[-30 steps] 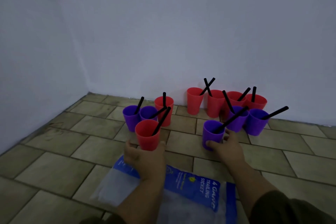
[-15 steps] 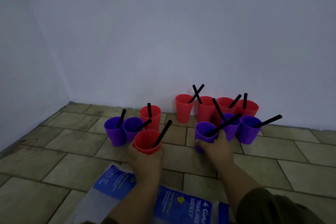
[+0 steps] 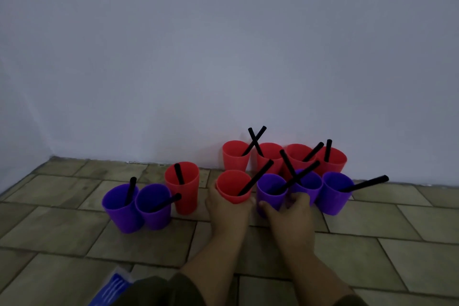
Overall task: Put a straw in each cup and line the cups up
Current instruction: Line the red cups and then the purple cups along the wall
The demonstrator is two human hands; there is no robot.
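The left hand (image 3: 227,208) wraps its fingers round a red cup (image 3: 232,187), whose black straw (image 3: 255,177) slants up toward 1 o'clock. Just at its 3 o'clock, the right hand (image 3: 288,211) grips a purple cup (image 3: 269,186); a second straw (image 3: 308,170) in it leans toward 2 o'clock.

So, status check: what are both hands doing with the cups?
Left hand grips red cup, straw inside. Right hand grips purple cup beside it. Row of red cups close behind.

The tiled floor (image 3: 372,243) carries a touching purple pair (image 3: 121,208) at left, with a lone red cup (image 3: 182,189) just behind. Four red cups (image 3: 234,158) line the wall (image 3: 223,57) at right, purple cups (image 3: 334,196) before them. A blue packet (image 3: 111,288) lies at the near edge.
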